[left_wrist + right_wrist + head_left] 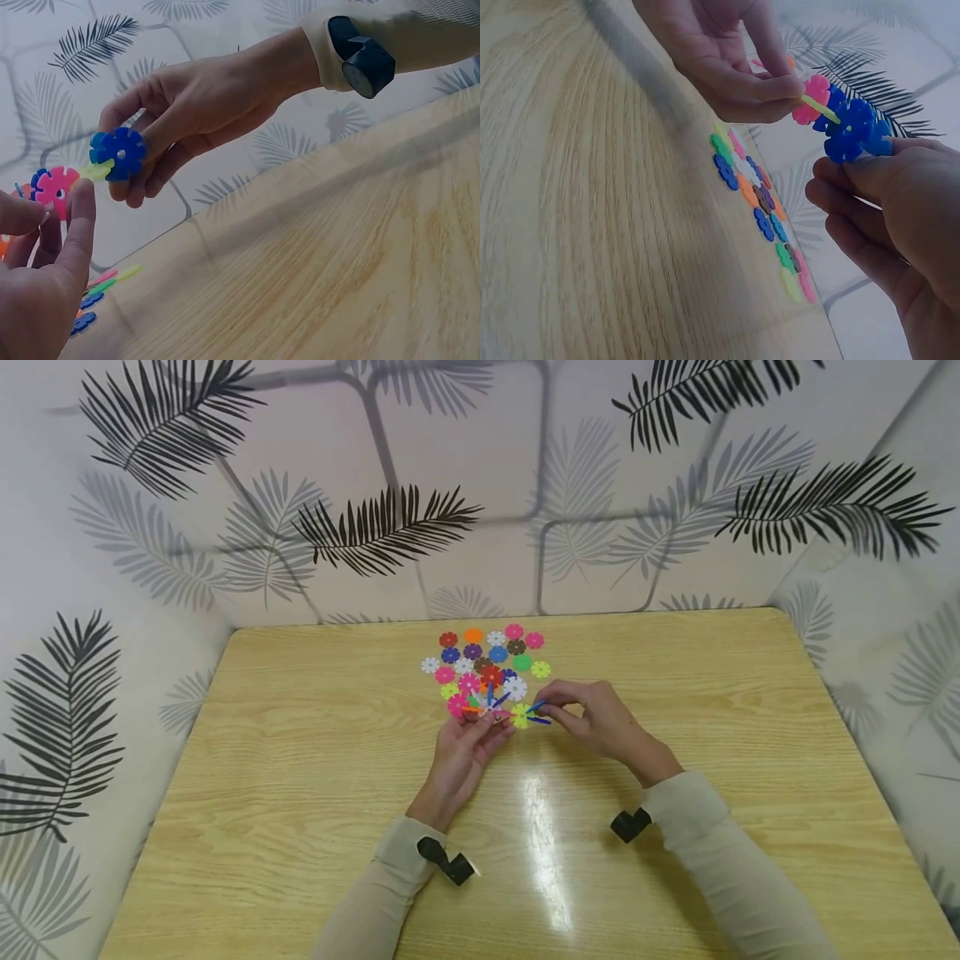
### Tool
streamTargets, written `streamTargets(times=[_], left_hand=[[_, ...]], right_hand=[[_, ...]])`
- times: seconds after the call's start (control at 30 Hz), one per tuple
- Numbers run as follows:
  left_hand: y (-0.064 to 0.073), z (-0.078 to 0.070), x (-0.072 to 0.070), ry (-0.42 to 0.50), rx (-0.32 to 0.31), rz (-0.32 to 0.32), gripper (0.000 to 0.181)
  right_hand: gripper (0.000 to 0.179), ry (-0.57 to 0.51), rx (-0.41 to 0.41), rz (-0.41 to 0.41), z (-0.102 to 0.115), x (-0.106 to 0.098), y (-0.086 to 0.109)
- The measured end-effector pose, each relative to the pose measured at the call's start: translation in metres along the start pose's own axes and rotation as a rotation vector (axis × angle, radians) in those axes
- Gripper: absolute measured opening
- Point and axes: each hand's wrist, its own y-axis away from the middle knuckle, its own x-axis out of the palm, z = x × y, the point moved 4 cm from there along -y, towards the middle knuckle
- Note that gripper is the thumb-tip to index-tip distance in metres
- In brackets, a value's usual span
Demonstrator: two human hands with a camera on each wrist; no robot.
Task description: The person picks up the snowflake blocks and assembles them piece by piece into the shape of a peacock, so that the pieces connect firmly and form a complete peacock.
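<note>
My left hand point(459, 758) holds a cluster of slotted plastic flower discs just above the table. In the head view the cluster has a white disc point(491, 707) in its middle, with others standing out from it edge-on. A pink disc point(51, 187) sits between the left thumb and fingers in the left wrist view. Joined to the cluster is a yellow-green disc point(521, 716), with two blue ones on its right side. My right hand point(603, 720) pinches the lighter blue disc point(877, 137) between thumb and fingers. The darker blue disc point(846, 129) overlaps it in the right wrist view.
Several loose flower discs point(472, 652) in many colours lie flat on the wooden table point(315, 777), just beyond the hands. The wall point(480, 564) with a leaf pattern rises at the table's back edge. A small black camera point(630, 825) is strapped at each wrist.
</note>
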Motion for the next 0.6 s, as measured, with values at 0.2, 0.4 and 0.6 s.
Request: streamTargets(times=[0.2,0.4,0.6], left_hand=[[-0.001,-0.004,0.004,-0.038,0.03,0.031,0.026],[-0.001,-0.006,0.004,-0.027,0.051,0.043,0.025],[0.0,-0.001,0.001,-0.016,0.019,0.0,0.02]], right_hand=[[0.017,0.143,-0.045,0.025,0.007,-0.006,-0.002],[0.032,0.155,0.096,-0.037,-0.013,-0.01,-0.016],[0.057,0.304,0.365,0.077,-0.054,0.01,-0.031]])
